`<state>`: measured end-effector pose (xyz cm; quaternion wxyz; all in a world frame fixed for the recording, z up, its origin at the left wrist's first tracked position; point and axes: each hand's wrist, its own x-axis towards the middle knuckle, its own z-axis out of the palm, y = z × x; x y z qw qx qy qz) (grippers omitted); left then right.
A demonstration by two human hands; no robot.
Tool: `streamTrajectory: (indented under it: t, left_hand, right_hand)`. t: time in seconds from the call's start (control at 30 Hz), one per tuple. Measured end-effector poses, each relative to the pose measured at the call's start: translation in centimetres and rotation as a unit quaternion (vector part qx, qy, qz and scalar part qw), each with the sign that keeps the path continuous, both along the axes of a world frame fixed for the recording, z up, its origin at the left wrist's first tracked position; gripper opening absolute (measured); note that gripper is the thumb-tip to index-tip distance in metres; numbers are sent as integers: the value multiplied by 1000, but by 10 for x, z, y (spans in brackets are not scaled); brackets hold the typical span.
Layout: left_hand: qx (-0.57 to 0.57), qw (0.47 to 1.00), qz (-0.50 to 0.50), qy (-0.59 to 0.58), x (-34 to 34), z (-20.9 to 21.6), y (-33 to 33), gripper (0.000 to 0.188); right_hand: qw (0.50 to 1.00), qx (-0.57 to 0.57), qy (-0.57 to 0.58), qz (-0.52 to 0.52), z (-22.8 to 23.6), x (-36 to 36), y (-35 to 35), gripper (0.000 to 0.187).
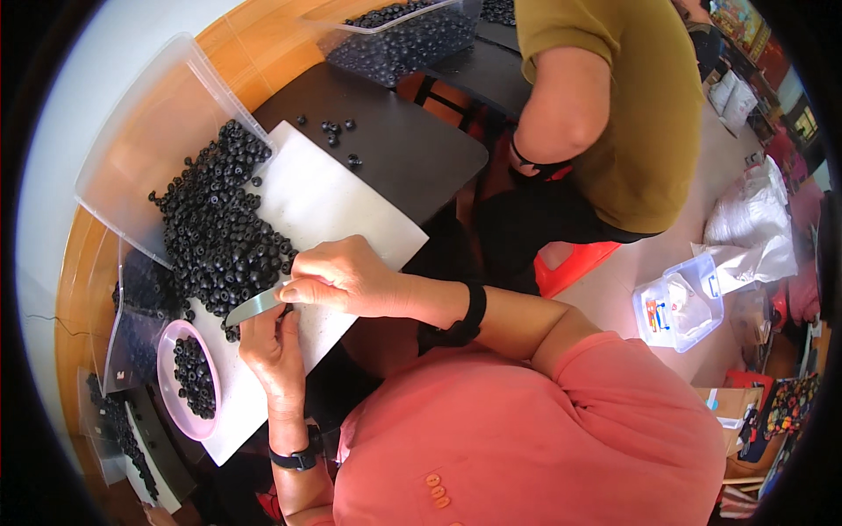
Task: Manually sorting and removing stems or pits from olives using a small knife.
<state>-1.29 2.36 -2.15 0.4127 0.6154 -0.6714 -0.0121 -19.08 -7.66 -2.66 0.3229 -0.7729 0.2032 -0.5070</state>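
My right hand (338,279) grips a knife (254,307) with a short silver blade pointing left. Right beside the blade, my left hand (270,346) has its fingers drawn together; what they hold, if anything, is hidden by the knife. Both hands are over a white board (338,197). A large heap of small round black pieces (224,223), like beads with holes, lies just beyond them. To the left of my left hand, a pink oval dish (217,386) contains more of these pieces.
A tipped clear plastic bin (145,140) opens onto the heap. Farther back stand a dark table (386,131) with a few loose pieces and a full clear tub (399,44). Another person in an olive shirt (649,114) sits close on the right, on a red stool (574,263).
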Motion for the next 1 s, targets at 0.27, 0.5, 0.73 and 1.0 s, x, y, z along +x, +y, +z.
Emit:
streamTrajectory:
  t: [0.27,0.5,0.73,1.0]
  left_hand:
    - [-50,995,-14,-88,-8,5,-8,21]
    - [-36,998,38,28,-8,-1,-2,14]
    - [-38,998,51,-8,-7,-2,-6,19]
    - [-46,980,24,-191,0,4,-18,16]
  right_hand:
    - [1000,2,-31,2,0,3,0,36]
    - [997,72,-14,33,6,1,5,36]
    - [993,91,-52,56,-3,4,1,35]
    - [996,60,-58,25,-1,5,1,34]
